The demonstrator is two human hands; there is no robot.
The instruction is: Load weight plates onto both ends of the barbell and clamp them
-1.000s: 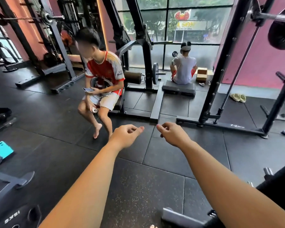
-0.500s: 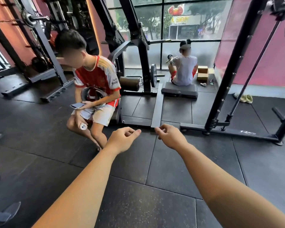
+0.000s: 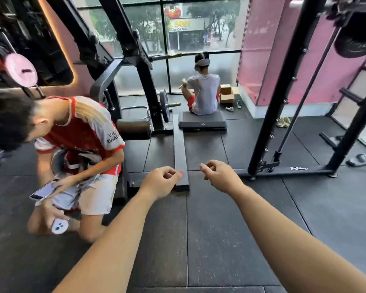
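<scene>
Both hands are empty and held out at mid frame: left hand (image 3: 160, 182) has its fingers curled in with the thumb tip on the index finger, right hand (image 3: 220, 176) is curled up much the same, and neither touches any gear. They're close together but apart, over the black rubber floor (image 3: 220, 240), right by the near end of a flat black base beam (image 3: 180, 153) of a machine

Only the head view to go on. Task stuff is well apart from the hands: a dark weight plate (image 3: 357, 39) sits at the upper right edge under what looks like the barbell (image 3: 306, 3), up on the black rack (image 3: 283, 92), too blurry to say more. Another plate (image 3: 164, 106) is on a peg of the machine at center, and a pale pink plate (image 3: 21, 69) is at upper left

On the left a person in a red and white shirt (image 3: 82, 127) crouches holding a phone (image 3: 43, 190). Further back at center a person in a grey shirt (image 3: 205, 92) sits on a black step platform (image 3: 202, 121) facing the window (image 3: 199, 28), cardboard boxes (image 3: 227, 94) just beside them
</scene>
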